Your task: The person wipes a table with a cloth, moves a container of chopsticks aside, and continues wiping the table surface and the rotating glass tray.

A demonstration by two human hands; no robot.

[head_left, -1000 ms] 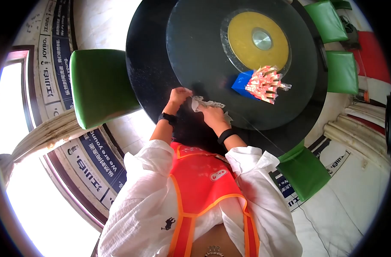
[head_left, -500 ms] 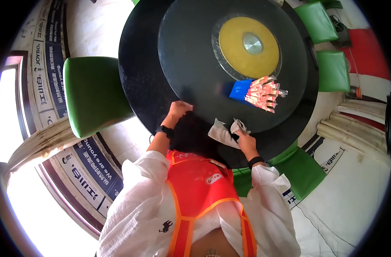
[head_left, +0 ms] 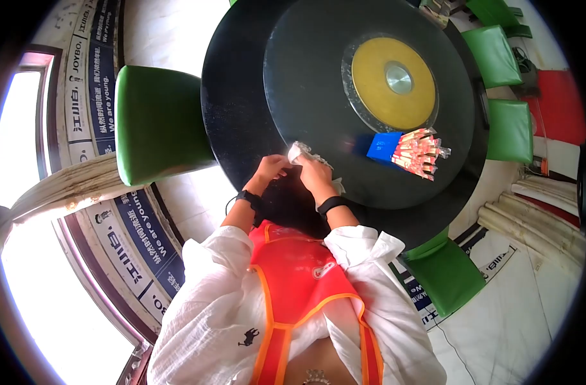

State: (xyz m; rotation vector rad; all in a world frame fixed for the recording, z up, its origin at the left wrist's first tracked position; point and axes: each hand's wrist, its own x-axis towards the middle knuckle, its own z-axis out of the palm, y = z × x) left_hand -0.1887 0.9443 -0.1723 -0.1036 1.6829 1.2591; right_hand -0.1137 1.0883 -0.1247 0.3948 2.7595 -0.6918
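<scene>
The right hand [head_left: 315, 178] clutches a crumpled pale cloth [head_left: 298, 151], partly hidden beneath it, over the black tabletop [head_left: 234, 102], beside the half-curled left hand [head_left: 271, 169], its hold unclear.

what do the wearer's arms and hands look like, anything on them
Loose, wrinkled white sleeves leave the forearms uncovered. A black, watch-like band circles the left wrist, and a plain black strap the right. Neither the left hand nor right hand wears a glove.
</scene>
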